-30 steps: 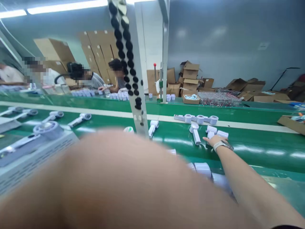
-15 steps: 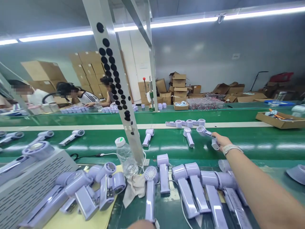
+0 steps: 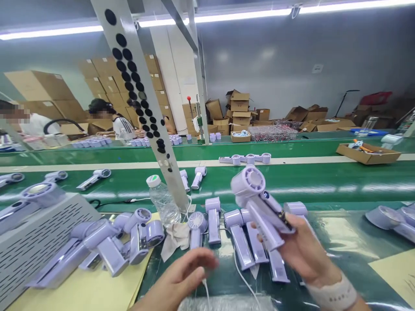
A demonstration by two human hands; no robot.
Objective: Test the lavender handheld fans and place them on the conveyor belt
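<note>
While what look to be two overlapping pale purple plastic handheld fans point(image 3: 256, 203) hang in the air above the glossy dark green counter point(image 3: 350, 255), we see the right grip point(image 3: 304, 250) wrapped round their handles, the round heads at the upper left. The left grip point(image 3: 181, 280) is lower and off to the left, its thumb and fingers curved with a gap between them (the fingertips are blurred); a thin white cable point(image 3: 208, 296) ends right by the thumb, and we cannot tell whether it is pinched. Behind the held pair, we find a row of similar pale purple fans point(image 3: 240, 246) lying on the counter. Farther left, a clear plastic bottle point(image 3: 164, 203) with a white cap stands just behind a crumpled pale cloth point(image 3: 175, 237).
</note>
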